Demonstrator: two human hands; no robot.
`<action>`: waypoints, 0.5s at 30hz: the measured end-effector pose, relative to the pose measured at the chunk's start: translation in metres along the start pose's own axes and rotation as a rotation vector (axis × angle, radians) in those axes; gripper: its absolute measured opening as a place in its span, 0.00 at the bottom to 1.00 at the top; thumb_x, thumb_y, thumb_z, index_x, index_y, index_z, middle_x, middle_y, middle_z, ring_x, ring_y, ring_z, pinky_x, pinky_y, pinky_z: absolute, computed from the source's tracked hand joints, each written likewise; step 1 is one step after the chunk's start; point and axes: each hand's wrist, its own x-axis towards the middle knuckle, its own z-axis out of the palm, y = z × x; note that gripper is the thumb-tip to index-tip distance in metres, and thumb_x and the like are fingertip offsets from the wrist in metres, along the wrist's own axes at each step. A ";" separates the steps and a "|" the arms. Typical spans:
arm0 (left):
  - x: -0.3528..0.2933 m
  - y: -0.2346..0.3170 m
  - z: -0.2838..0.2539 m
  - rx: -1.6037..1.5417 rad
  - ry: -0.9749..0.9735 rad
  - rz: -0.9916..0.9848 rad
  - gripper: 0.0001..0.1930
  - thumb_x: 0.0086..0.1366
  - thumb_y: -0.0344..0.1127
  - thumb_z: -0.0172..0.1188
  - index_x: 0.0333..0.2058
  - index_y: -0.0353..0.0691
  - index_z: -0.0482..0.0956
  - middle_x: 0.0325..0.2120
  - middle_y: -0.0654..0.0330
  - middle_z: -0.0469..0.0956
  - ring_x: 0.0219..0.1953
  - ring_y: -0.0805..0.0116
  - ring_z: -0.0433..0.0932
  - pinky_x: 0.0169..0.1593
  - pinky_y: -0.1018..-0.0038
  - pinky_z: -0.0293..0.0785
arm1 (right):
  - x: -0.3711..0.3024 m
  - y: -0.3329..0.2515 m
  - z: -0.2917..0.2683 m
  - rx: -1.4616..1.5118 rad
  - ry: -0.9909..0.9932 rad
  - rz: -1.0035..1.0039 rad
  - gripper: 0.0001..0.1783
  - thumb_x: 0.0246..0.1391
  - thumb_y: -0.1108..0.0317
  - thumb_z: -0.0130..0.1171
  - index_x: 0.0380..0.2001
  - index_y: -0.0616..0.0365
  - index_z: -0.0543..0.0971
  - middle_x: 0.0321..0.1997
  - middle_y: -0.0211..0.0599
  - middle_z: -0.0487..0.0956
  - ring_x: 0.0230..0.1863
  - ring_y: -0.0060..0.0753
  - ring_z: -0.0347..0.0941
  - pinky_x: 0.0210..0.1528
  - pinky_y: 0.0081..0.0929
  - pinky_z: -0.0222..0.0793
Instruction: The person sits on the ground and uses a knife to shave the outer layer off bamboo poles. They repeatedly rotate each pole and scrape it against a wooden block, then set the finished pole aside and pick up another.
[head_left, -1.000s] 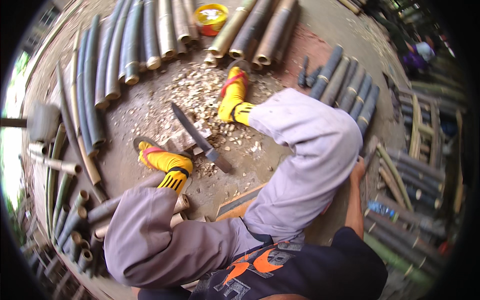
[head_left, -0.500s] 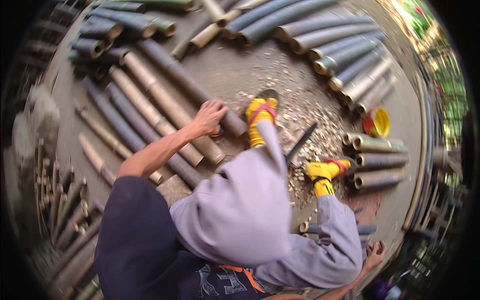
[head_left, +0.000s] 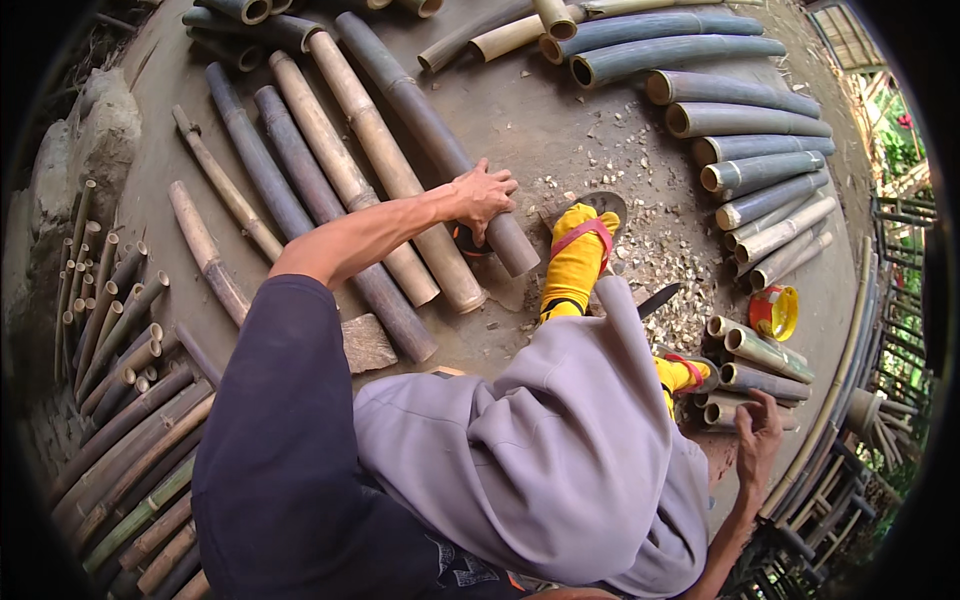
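My left hand (head_left: 484, 198) lies over a dark bamboo pole (head_left: 425, 120) near its cut end, with the fingers bent round it. The pole slants from the upper left down to the yellow-socked foot (head_left: 575, 262) in a sandal. My right hand (head_left: 760, 442) is raised at the lower right with nothing in it, its fingers bent and apart. Closest to it are short bamboo pieces (head_left: 765, 378). A dark knife blade (head_left: 660, 298) shows beside my leg among pale chips; its handle is hidden.
Pale bamboo poles (head_left: 375, 160) lie parallel at left, beside a wooden block (head_left: 366, 344). More cut bamboo (head_left: 760, 148) is fanned out at upper right. A red and yellow container (head_left: 774, 312) stands near the short pieces. Wood chips (head_left: 690, 235) cover the ground.
The view has shifted. My right hand has come up from the lower edge toward the short bamboo pieces. My left hand stays on the dark pole.
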 end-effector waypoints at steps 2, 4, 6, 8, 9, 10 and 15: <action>-0.008 0.000 -0.002 0.033 -0.068 -0.041 0.30 0.29 0.48 0.71 0.36 0.47 0.79 0.41 0.63 0.72 0.52 0.62 0.68 0.48 0.51 0.64 | 0.001 0.000 0.007 0.020 -0.087 0.001 0.14 0.52 0.73 0.59 0.44 0.62 0.75 0.28 0.32 0.79 0.29 0.20 0.71 0.33 0.22 0.68; -0.016 -0.001 -0.002 0.036 -0.118 -0.072 0.27 0.29 0.45 0.69 0.35 0.47 0.79 0.40 0.62 0.73 0.51 0.61 0.69 0.47 0.51 0.64 | 0.000 0.001 0.014 0.030 -0.133 -0.011 0.15 0.52 0.72 0.60 0.44 0.61 0.75 0.27 0.34 0.79 0.29 0.22 0.73 0.33 0.23 0.69; -0.023 -0.003 -0.001 0.010 -0.151 -0.093 0.27 0.30 0.42 0.67 0.36 0.48 0.78 0.38 0.62 0.74 0.48 0.61 0.72 0.47 0.53 0.65 | 0.000 -0.007 0.014 -0.002 -0.157 -0.011 0.15 0.51 0.72 0.60 0.44 0.61 0.75 0.27 0.35 0.79 0.28 0.22 0.73 0.33 0.23 0.69; -0.025 -0.002 -0.017 -0.005 0.068 -0.082 0.27 0.31 0.42 0.66 0.37 0.48 0.76 0.35 0.62 0.75 0.45 0.60 0.73 0.46 0.56 0.67 | -0.001 -0.014 0.015 -0.028 -0.165 -0.004 0.15 0.51 0.72 0.60 0.44 0.60 0.75 0.26 0.35 0.79 0.28 0.22 0.73 0.33 0.23 0.69; -0.025 -0.001 -0.030 -0.010 0.176 -0.071 0.28 0.31 0.42 0.66 0.38 0.48 0.76 0.34 0.62 0.76 0.43 0.60 0.74 0.46 0.57 0.67 | -0.002 -0.015 0.016 -0.037 -0.160 0.005 0.15 0.51 0.72 0.60 0.44 0.60 0.75 0.26 0.36 0.79 0.28 0.22 0.73 0.33 0.23 0.69; -0.022 0.001 -0.047 0.017 0.339 -0.052 0.28 0.32 0.43 0.66 0.39 0.49 0.74 0.32 0.62 0.76 0.41 0.61 0.75 0.44 0.61 0.69 | -0.005 -0.015 0.015 -0.046 -0.150 0.018 0.15 0.50 0.72 0.60 0.43 0.60 0.75 0.26 0.36 0.79 0.27 0.22 0.73 0.32 0.23 0.69; -0.021 -0.006 -0.176 -0.053 1.141 0.165 0.26 0.35 0.39 0.69 0.37 0.40 0.75 0.31 0.55 0.77 0.32 0.55 0.77 0.39 0.63 0.74 | 0.001 -0.020 0.016 -0.024 -0.171 0.002 0.14 0.50 0.71 0.58 0.42 0.61 0.74 0.24 0.39 0.78 0.24 0.26 0.72 0.30 0.25 0.69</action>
